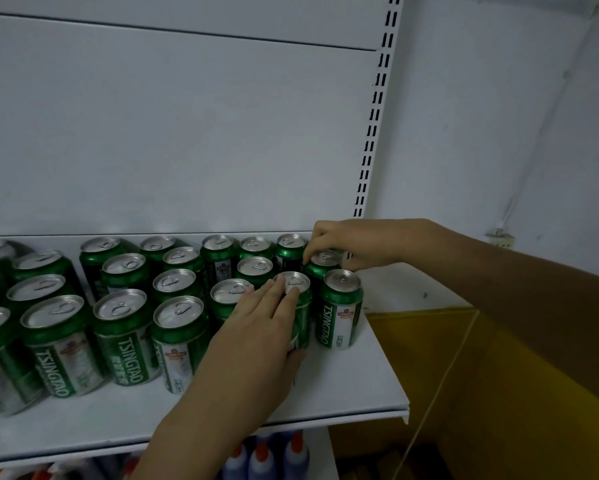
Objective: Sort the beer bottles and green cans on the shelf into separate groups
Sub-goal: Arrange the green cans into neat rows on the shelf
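White metal shelf (343, 386), white back panel, slotted upright (377, 109) at its right end. Pale wall (498, 116) beyond; yellow cardboard box (481, 375) below right. Green cans (124, 306) stand upright in packed rows across the shelf, silver tops up. Left hand (256, 327) wraps the front can (299, 306), fingers over its lid, thumb low on its side. Right hand (346, 244) pinches the rim of a back can (324, 263) near the shelf's right end. Blue bottles with orange caps (263, 459) on the shelf below.
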### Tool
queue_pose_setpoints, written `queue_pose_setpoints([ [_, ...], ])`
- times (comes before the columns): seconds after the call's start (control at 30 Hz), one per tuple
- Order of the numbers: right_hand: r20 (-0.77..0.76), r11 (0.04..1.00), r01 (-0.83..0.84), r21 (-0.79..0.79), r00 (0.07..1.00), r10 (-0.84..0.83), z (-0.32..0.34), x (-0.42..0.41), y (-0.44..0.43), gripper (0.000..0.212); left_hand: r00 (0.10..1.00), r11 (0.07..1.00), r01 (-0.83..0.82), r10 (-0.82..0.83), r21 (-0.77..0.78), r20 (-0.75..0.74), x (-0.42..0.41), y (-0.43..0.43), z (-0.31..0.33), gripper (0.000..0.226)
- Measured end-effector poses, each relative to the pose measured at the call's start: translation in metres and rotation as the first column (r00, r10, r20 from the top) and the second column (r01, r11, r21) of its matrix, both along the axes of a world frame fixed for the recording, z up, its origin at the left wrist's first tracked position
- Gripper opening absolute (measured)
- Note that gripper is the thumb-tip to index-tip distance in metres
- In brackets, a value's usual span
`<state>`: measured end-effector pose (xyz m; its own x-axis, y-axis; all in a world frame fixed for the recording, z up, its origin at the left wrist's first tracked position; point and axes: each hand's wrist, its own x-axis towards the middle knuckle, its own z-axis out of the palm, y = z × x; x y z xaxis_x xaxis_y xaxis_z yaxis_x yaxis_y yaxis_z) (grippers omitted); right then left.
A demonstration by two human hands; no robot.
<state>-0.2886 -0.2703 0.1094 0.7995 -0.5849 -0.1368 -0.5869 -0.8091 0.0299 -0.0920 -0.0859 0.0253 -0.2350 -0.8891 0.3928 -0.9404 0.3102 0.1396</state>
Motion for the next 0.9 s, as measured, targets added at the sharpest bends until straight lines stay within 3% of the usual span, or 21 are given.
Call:
queue_pose_setpoints([
  [0.37,0.036,0.999,0.035,0.033,0.999,-0.036,-0.003,-0.012,0.003,0.063,1.000,1.000,0.003,-0.003,0.006,0.001,0.000,0.001,0.003,0.082],
  [0.7,0.026,0.997,0.073,0.010,0.997,-0.073,-0.006,-0.019,0.001,0.082,0.999,1.000,0.007,-0.007,0.000,0.033,-0.001,0.002,0.004,0.082],
  [0.77,0.100,0.994,0.111,0.001,0.989,-0.111,-0.002,-0.029,0.007,0.085,1.000,1.000,0.005,-0.005,0.014,0.010,0.000,0.002,0.004,0.083],
  [0.83,0.277,0.989,0.137,-0.048,0.954,-0.119,-0.001,-0.041,0.020,0.067,1.000,1.000,0.013,-0.014,0.028,0.013,0.000,0.003,0.006,0.083],
  [0.9,0.497,0.977,0.196,-0.081,0.858,-0.130,-0.008,-0.047,0.043,0.044,1.000,0.999,0.016,-0.017,0.042,0.015,0.000,0.004,0.006,0.083],
])
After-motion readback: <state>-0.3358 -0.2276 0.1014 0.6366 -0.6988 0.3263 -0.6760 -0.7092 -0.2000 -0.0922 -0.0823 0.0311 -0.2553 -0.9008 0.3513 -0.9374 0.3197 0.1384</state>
